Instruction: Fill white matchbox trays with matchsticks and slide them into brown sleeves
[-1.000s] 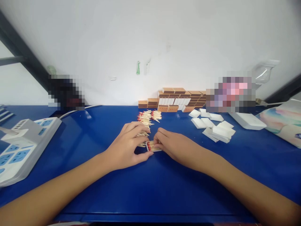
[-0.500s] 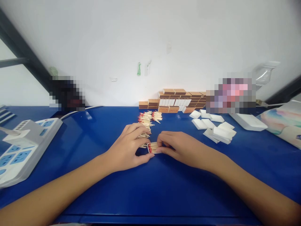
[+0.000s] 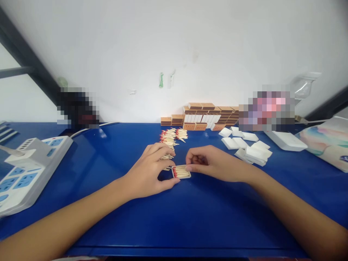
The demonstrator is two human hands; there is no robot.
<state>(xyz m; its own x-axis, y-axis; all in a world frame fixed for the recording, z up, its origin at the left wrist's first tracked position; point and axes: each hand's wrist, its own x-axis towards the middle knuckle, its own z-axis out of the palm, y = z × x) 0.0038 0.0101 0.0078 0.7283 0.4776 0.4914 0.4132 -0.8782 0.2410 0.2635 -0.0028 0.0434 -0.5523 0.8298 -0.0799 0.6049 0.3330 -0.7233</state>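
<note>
A small white matchbox tray (image 3: 181, 177) filled with matches (image 3: 180, 172) lies on the blue table, red heads toward the left. My left hand (image 3: 150, 170) holds the tray's left end between thumb and forefinger. At its right end is my right hand (image 3: 209, 163), fingers curled and thumb apart from them, the thumb tip over the tray's upper right corner. Nothing shows between these fingers. Behind the tray, a loose heap of matches (image 3: 169, 137) stretches away, its near part partly hidden by my left hand.
Brown matchboxes (image 3: 208, 106) are stacked against the wall. Several white trays (image 3: 231, 143) lie scattered to the right, near a white box (image 3: 286, 141) and a pastel-coloured pack (image 3: 328, 139). On the left sits a white power strip (image 3: 38, 174) with a plug and cable.
My right hand has let go of the tray's right end and moved slightly up and right, uncovering more of the matches. My left hand has stayed put.
</note>
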